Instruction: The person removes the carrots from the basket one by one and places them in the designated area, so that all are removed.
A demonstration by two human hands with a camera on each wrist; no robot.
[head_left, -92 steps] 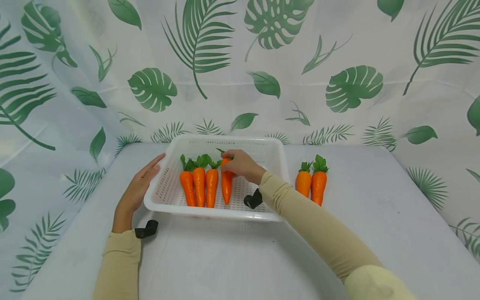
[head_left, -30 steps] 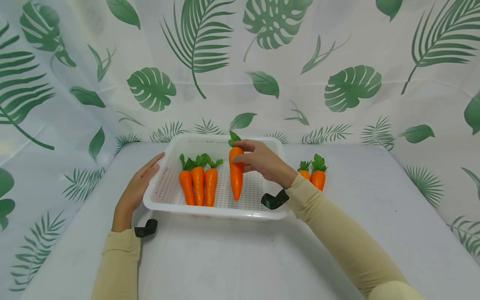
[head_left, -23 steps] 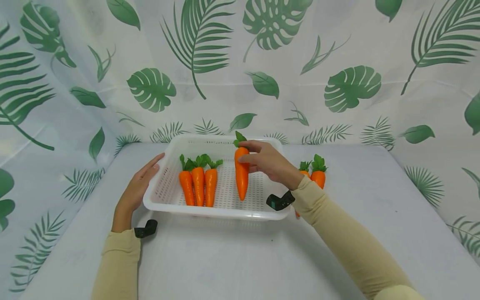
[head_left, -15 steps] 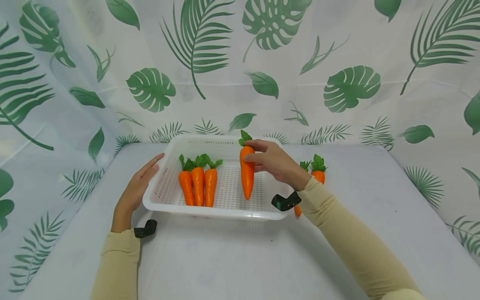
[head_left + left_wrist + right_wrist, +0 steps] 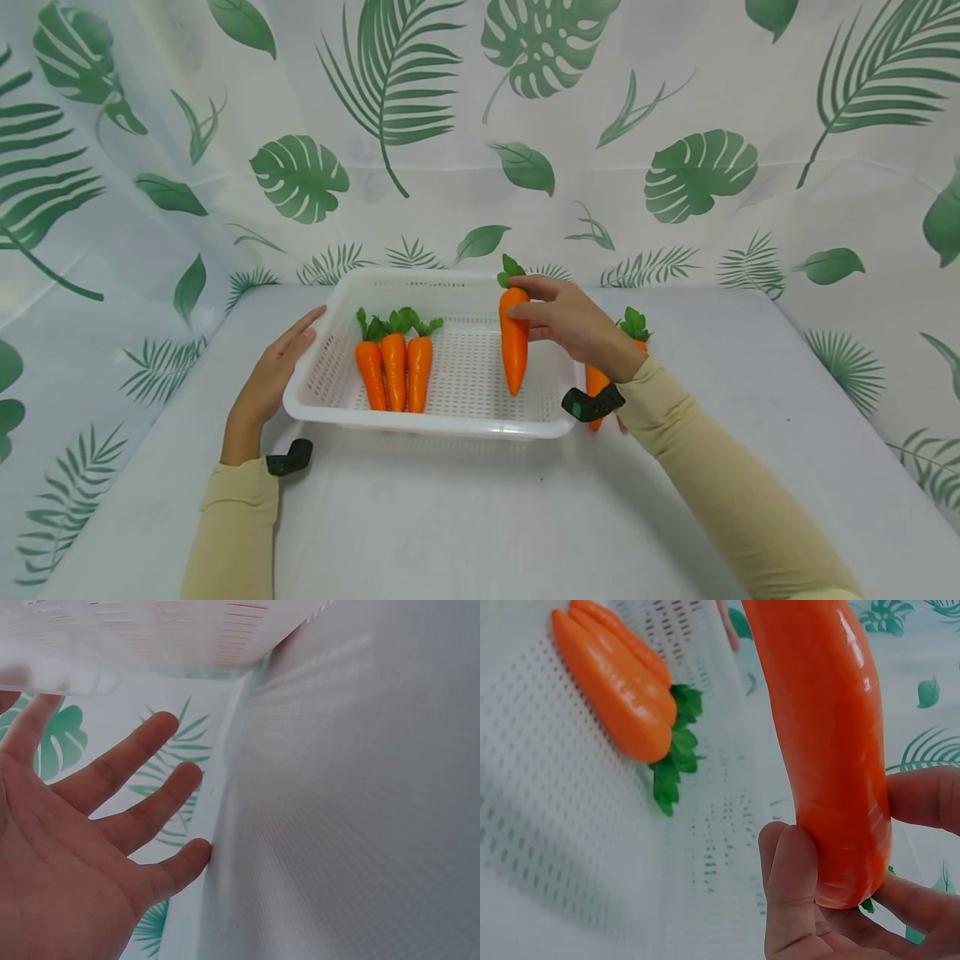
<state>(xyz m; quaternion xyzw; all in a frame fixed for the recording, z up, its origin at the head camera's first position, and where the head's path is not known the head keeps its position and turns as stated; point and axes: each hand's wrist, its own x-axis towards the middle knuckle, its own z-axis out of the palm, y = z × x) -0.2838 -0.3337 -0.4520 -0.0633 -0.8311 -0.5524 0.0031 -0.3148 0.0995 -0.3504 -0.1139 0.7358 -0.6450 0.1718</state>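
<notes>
My right hand (image 5: 573, 323) pinches a carrot (image 5: 514, 342) near its leafy top, tip pointing down, over the right part of a white plastic basket (image 5: 457, 423). The right wrist view shows the thumb and fingers about the thick end of this carrot (image 5: 829, 735). Three carrots (image 5: 394, 371) lie side by side in the left of the basket, leaves toward the back. At the basket's left rim rests my left hand (image 5: 273, 371); in the left wrist view its fingers (image 5: 127, 761) are spread and straight, beside the basket wall (image 5: 150, 634).
Right of the basket, two carrots lie on the white table (image 5: 450, 517): one carrot (image 5: 597, 385) is partly hidden by my right wrist, and of the other mostly the leaves (image 5: 634, 323) show. A leaf-patterned curtain (image 5: 420, 200) hangs behind.
The right hand has lifted the carrot from among the others in the basket and carried it rightward, still above the basket. The left hand has stayed at the rim.
</notes>
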